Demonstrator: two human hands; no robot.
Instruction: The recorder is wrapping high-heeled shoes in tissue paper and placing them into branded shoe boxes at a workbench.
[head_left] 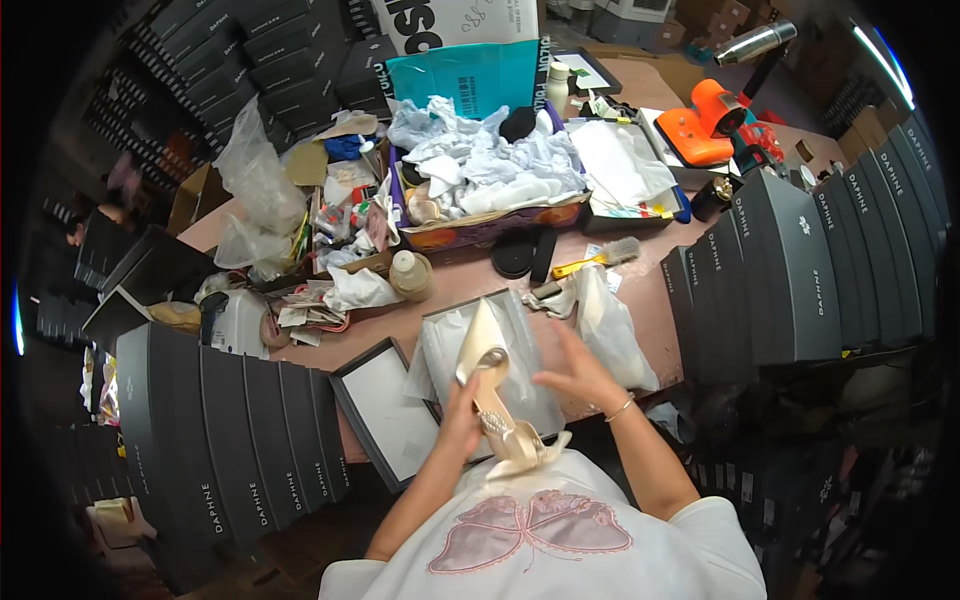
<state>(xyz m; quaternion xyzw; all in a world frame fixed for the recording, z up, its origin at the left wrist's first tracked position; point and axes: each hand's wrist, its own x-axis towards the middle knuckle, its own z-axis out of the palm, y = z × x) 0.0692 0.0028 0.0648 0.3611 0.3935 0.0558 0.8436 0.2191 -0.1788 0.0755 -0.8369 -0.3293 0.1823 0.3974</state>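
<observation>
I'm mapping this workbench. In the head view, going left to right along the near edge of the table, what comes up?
Row of dark shoe boxes → open box lid → left hand holding a cream high-heeled shoe → right hand → second row of dark shoe boxes.

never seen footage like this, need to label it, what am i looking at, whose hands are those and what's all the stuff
This is one view from a wide fisheye camera worn on a person's head, looking down, so straight edges bend. No machine here: the two bare hands are the wearer's own. The left hand holds a cream high-heeled shoe over an open shoe box lined with paper. The right hand is open beside it, holding nothing. The table also carries a box lid, a yellow-handled brush and a carton of crumpled paper. Dark shoe boxes stand in rows on both sides.
</observation>
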